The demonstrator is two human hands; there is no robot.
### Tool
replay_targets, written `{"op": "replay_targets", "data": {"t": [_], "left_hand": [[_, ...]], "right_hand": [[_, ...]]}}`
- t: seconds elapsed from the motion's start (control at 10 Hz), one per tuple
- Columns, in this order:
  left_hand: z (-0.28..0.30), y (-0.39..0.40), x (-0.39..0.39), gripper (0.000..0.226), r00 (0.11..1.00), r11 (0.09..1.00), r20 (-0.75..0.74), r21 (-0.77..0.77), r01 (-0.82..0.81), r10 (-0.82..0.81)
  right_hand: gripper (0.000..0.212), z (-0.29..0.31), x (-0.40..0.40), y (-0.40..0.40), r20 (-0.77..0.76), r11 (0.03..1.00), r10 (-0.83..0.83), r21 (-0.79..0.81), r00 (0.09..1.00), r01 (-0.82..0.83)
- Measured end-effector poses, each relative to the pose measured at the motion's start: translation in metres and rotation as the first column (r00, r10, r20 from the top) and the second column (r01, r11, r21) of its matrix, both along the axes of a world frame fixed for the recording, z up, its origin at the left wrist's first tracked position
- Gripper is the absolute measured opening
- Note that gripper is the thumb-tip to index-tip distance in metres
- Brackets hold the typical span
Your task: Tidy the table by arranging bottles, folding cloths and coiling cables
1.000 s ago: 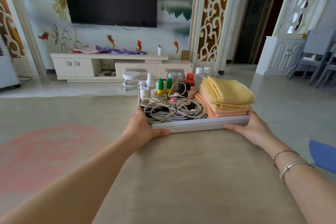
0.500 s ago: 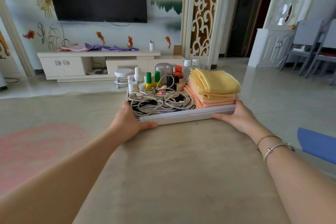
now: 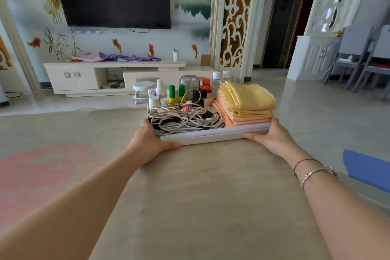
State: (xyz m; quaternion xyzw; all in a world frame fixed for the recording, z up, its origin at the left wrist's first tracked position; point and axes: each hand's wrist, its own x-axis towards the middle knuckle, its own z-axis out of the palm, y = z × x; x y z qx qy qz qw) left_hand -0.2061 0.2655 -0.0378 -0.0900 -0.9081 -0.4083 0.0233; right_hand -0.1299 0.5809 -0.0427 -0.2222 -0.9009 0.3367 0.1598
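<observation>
Both hands hold a white tray (image 3: 213, 134) at the counter's (image 3: 200, 196) far edge: the left hand (image 3: 147, 143) grips its near-left corner, thumb along the front rim, and the right hand (image 3: 272, 138) grips its near-right corner. Inside, tangled cables (image 3: 185, 119) fill the near-left part, bottles (image 3: 181, 93) stand along the far side, and folded yellow and orange cloths (image 3: 247, 102) are stacked at the right.

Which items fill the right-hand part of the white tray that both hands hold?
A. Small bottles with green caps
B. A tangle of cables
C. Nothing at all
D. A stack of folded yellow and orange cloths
D: the folded cloths are stacked at the right end of the tray, next to the right hand; the cables lie by the left hand, with the bottles behind them.
</observation>
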Motion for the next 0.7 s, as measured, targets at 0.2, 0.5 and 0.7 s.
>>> {"op": "replay_targets", "data": {"t": [0.2, 0.5, 0.7], "left_hand": [[0.001, 0.001, 0.001, 0.101, 1.0, 1.0, 0.004, -0.006, 0.0, 0.0], [0.005, 0.004, 0.017, 0.114, 0.996, 0.998, 0.055, -0.006, -0.067, 0.068], [0.028, -0.021, 0.066, 0.077, 0.994, 0.998, 0.092, -0.026, -0.056, 0.058]], "right_hand": [[0.098, -0.001, 0.0, 0.0, 0.015, 1.0, -0.008, 0.019, 1.0, 0.007], [0.101, 0.002, 0.028, -0.023, 0.16, 0.99, -0.091, 0.121, 0.983, 0.072], [0.06, 0.023, 0.068, -0.062, 0.209, 0.978, -0.105, 0.199, 0.972, 0.063]]}}
